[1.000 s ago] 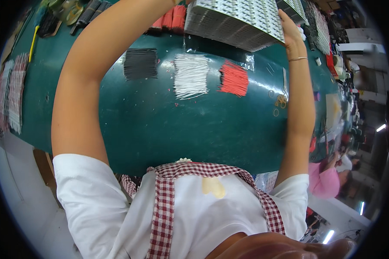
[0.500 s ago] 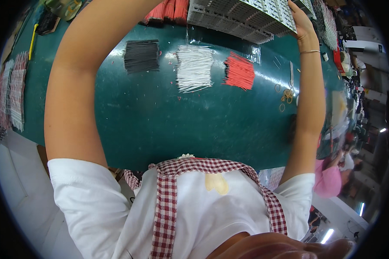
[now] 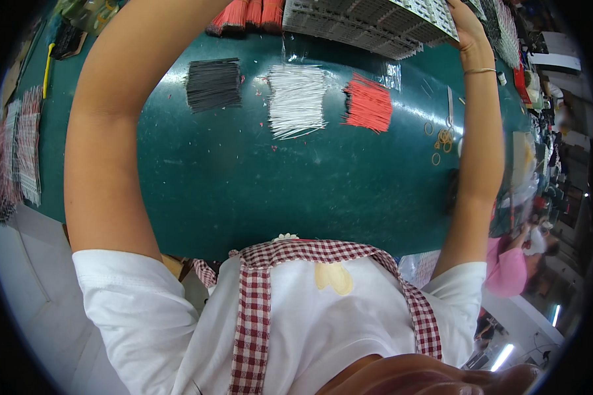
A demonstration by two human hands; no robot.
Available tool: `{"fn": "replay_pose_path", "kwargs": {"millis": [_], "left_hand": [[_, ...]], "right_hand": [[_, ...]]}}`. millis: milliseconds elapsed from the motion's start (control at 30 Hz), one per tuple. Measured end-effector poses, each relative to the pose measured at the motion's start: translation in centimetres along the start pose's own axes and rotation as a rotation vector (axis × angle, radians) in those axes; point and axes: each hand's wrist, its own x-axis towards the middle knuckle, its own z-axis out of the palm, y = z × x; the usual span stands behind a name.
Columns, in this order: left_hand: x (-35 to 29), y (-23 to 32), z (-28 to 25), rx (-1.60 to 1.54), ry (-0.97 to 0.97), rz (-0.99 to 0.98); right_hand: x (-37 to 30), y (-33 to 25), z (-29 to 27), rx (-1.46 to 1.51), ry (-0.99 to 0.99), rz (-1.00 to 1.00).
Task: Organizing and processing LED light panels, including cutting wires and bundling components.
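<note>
At the far side of the green table, a grey block of panels with rows of small slots (image 3: 359, 25) runs past the top of the picture. My right hand (image 3: 466, 29) grips its right end, with the fingers partly hidden behind it. My left forearm reaches to the top edge, and the left hand itself is outside the picture. On the near side of the block lie three flat piles of cut wires: black (image 3: 213, 85), white (image 3: 296, 102) and red (image 3: 367, 104).
Red wire bundles (image 3: 254, 14) lie beside the block's left end. Several rubber bands (image 3: 444, 139) and a thin metal strip (image 3: 450, 105) sit near my right forearm. Wired strips (image 3: 29, 148) hang over the left table edge. A person in pink (image 3: 507, 266) is at the right.
The block and my right hand have shifted slightly up and to the right. The whole view has moved a little, while the wire piles keep their arrangement.
</note>
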Motion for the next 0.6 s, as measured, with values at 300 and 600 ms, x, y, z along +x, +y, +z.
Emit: {"fn": "replay_pose_path", "kwargs": {"millis": [300, 600], "left_hand": [[-0.3, 1.4, 0.6, 0.064, 0.043, -0.024], [-0.7, 2.4, 1.2, 0.112, 0.085, -0.047]], "right_hand": [[-0.4, 0.1, 0.7, 0.045, 0.036, 0.003], [0.5, 1.2, -0.4, 0.056, 0.000, -0.018]]}}
